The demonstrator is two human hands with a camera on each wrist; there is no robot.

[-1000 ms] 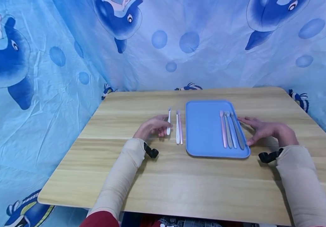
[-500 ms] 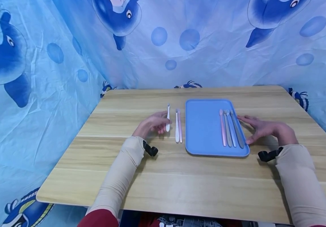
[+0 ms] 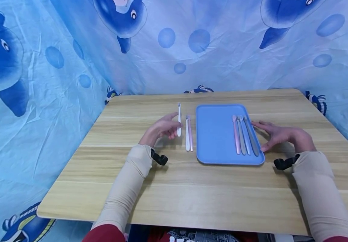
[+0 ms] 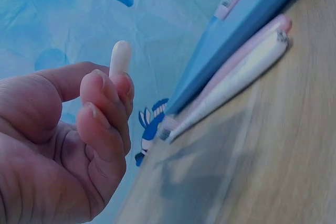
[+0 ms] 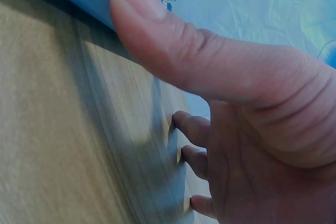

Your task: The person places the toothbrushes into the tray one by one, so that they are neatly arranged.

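My left hand (image 3: pixel 165 127) pinches a white toothbrush (image 3: pixel 179 117) between thumb and fingers, its head pointing away from me. In the left wrist view the rounded handle end of that toothbrush (image 4: pixel 121 56) sticks out above the fingertips, over the table. Just right of it, another white toothbrush (image 3: pixel 187 136) and a pink toothbrush (image 3: pixel 190 135) lie side by side on the wood. My right hand (image 3: pixel 282 136) rests at the right edge of a blue tray (image 3: pixel 213 134), thumb against the rim and fingers spread. Several toothbrushes (image 3: pixel 245 136) lie in a row on the tray's right side.
The wooden table (image 3: pixel 174 195) has its back edge against a blue curtain (image 3: pixel 174 50) printed with dolphins and bubbles. A black wrist camera (image 3: pixel 159 158) sits below the left hand, and another camera (image 3: pixel 284 164) below the right.
My left hand has lifted slightly with the white toothbrush, which stands farther up from the table. The right hand stays at the tray's edge. The head view has shifted a little.
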